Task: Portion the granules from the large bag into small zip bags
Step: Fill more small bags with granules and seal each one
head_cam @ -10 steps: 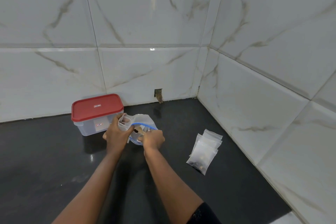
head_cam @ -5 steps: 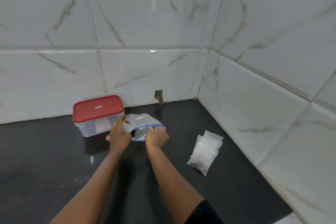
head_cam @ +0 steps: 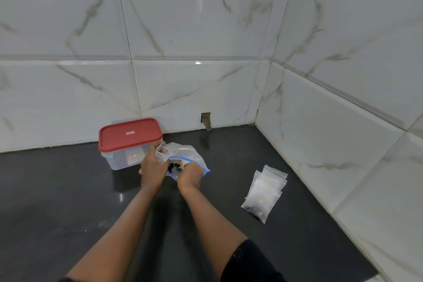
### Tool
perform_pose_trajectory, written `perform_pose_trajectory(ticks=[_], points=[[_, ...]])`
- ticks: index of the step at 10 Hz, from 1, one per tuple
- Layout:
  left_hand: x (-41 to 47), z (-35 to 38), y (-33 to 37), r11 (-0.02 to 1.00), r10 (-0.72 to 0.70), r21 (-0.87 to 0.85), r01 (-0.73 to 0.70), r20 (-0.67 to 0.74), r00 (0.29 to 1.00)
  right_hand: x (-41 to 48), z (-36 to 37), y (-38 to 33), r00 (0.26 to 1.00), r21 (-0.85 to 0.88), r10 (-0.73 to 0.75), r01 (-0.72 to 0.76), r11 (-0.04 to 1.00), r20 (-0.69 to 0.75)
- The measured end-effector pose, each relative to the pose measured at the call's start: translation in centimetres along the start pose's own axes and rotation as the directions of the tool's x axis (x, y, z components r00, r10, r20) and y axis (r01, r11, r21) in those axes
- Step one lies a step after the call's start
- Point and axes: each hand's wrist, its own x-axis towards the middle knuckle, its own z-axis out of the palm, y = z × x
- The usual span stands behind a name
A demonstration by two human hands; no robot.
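"Large bag (head_cam: pixel 186 151), where is it against the hands?"

"Between them and just behind; left hand (head_cam: pixel 153 163) at its left side, right hand (head_cam: pixel 190 173) over its mouth; it sits low at the black counter (head_cam: pixel 68 190), just right of the red-lidded tub (head_cam: pixel 129 136); resting or lifted, can't tell."

"Grips?"

"Left hand clenched on a small zip bag (head_cam: pixel 163 147), fingers showing through the clear plastic, held at the big one's left edge; right hand curled into a fist on top of the mouth; what's inside that fist, can't tell; a few dark granules (head_cam: pixel 171 165) show in the gap between the two hands, beside something beige I can't name."

"Which way does it point?"

"Mouth toward the person and upward; closed end bunched toward the back wall (head_cam: pixel 194 89); blue zip edge (head_cam: pixel 206 169) is the long line, running left to right and dipping at the right end, which sticks out past the right hand."

"Change from a second ago?"

"Zip edge was a tight loop between the hands; now it's stretched out rightward; tub and the pile of small bags (head_cam: pixel 265 192) at the right haven't shifted on the counter; pile well apart from the hands."
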Motion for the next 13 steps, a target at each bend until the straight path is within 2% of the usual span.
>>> perform_pose_trajectory(ticks=[1,2,4,6,7,10,11,13], points=[[0.0,-0.2,0.1,1.000,0.018,-0.013,-0.018,0.016,1.000,0.4,1.2,-0.4,0.981,0.386,0.190,-0.162,0.908,-0.036],[0.1,-0.2,-0.1,1.000,0.019,-0.018,-0.019,0.015,1.000,0.6,1.6,-0.5,0.981,0.221,0.193,-0.188,0.957,-0.005],[0.3,-0.4,-0.5,1.000,0.004,-0.020,-0.004,-0.008,1.000,1.6,2.9,-0.4,0.970,0.174,0.235,-0.242,0.954,0.063],[0.2,-0.5,-0.6,0.999,0.033,-0.023,-0.033,0.005,0.999,0.5,1.4,-1.5,0.960,0.313,0.265,-0.280,0.908,0.089],[0.2,-0.4,-0.7,0.999,0.041,-0.027,-0.041,0.000,0.999,0.6,1.6,-1.4,0.960,0.318,0.274,-0.280,0.906,0.064],[0.4,0.7,0.0,1.000,0.009,0.029,-0.008,-0.038,0.999,0.3,0.1,-2.4,0.993,0.142,0.116,-0.119,0.983,0.023],[0.4,1.1,0.2,0.999,-0.013,0.038,0.015,-0.040,0.999,0.6,-0.7,-2.9,0.996,0.022,0.060,-0.058,0.998,-0.065],[0.4,1.1,0.5,0.999,-0.034,0.034,0.036,-0.074,0.997,1.1,-1.5,-2.4,0.997,-0.177,-0.022,0.008,0.984,-0.080]])
